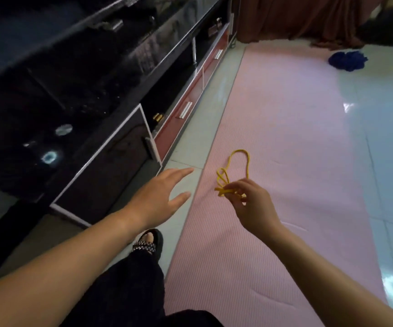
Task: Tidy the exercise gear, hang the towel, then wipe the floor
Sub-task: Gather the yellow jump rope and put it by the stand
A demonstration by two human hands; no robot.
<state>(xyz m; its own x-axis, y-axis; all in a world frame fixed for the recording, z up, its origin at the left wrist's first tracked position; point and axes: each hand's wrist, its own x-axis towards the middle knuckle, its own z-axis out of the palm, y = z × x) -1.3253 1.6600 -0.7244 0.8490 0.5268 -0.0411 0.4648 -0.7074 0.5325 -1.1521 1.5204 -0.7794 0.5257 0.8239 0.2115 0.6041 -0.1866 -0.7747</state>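
Observation:
A yellow elastic band [235, 166] hangs in loops above the pink exercise mat [285, 138]. My right hand [249, 201] pinches the bunched end of the band between thumb and fingers. My left hand [160, 194] reaches forward over the tiled strip beside the mat, fingers straight and spread, holding nothing. A blue cloth [347, 60] lies crumpled on the pale floor at the far right, past the mat's edge.
A long black glass-topped cabinet [91, 109] with red drawers [186, 109] runs along the left. One cabinet door [110, 161] stands near my left hand. A brown curtain [297, 17] hangs at the far end. My sandalled foot [148, 241] stands on the tiles.

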